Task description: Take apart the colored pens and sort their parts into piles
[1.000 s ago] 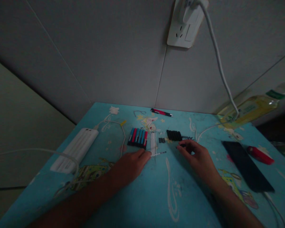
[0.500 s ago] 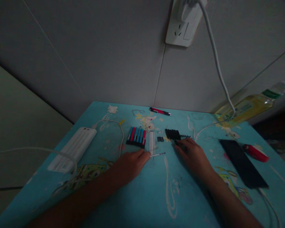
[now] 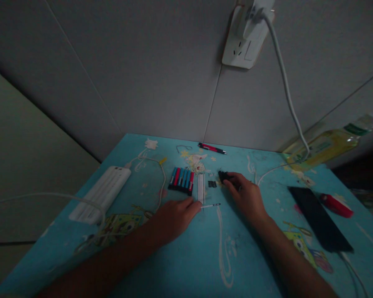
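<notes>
Between the thumb and fingertips of my left hand (image 3: 178, 218) is a thin white pen refill (image 3: 210, 205), its dark end pointing right. My right hand (image 3: 246, 196) has its fingers closed at a row of black pen parts (image 3: 223, 176), covering most of them. Left of centre lies a row of blue and red pen barrels (image 3: 182, 180) with black ends. More white refills (image 3: 201, 187) lie side by side just beyond my left fingertips. Small dark pieces (image 3: 212, 183) sit between those refills and my right hand.
A red and black pen (image 3: 212, 148) lies near the wall. On the left is a white power strip (image 3: 101, 194) with cables. To the right are a dark phone-like slab (image 3: 320, 217), a red object (image 3: 336, 205) and a bottle of yellow liquid (image 3: 326, 147). A wall socket (image 3: 244, 51) holds a plug.
My right hand has moved up and slightly left, from just below the black pen parts onto them. My left hand keeps the refill in nearly the same place. The view has shifted slightly.
</notes>
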`<state>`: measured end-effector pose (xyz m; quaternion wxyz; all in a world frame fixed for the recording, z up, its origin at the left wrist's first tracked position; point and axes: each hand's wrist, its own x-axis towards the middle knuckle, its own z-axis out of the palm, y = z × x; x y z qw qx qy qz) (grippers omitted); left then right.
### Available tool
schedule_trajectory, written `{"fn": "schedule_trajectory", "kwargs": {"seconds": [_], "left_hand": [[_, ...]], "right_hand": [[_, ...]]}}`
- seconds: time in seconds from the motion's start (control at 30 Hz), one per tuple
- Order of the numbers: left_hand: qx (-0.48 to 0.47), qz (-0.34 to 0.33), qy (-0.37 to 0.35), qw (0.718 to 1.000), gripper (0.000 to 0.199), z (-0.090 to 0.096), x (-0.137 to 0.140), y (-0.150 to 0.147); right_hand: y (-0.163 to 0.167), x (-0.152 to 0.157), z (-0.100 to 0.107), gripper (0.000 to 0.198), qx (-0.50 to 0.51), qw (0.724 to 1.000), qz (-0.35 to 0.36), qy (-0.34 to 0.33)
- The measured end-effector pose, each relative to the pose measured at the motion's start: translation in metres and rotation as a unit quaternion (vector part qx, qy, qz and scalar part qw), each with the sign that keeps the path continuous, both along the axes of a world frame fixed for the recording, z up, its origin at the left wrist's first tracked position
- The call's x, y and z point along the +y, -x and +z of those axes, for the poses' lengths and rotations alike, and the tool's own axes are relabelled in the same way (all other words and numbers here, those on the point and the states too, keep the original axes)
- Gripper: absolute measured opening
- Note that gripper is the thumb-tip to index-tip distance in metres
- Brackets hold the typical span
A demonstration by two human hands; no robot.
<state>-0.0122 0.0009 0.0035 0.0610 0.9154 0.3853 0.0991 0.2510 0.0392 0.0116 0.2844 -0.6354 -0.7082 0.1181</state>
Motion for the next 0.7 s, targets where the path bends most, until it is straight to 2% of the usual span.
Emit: {"fn": "schedule_trajectory", "kwargs": {"seconds": [0.2,0.7], "left_hand": [[0.003,-0.009,0.000,1.000,0.016,-0.003,0.000,0.001],[0.017,-0.006,0.001,1.000,0.013,-0.003,0.001,0.000]], "right_hand": [[0.010,0.018,-0.009,0.030,-0.068,0.995,0.051,-0.054],[0.013,0.019,-0.009,0.028,-0.124,0.986,0.086,-0.073]]}}
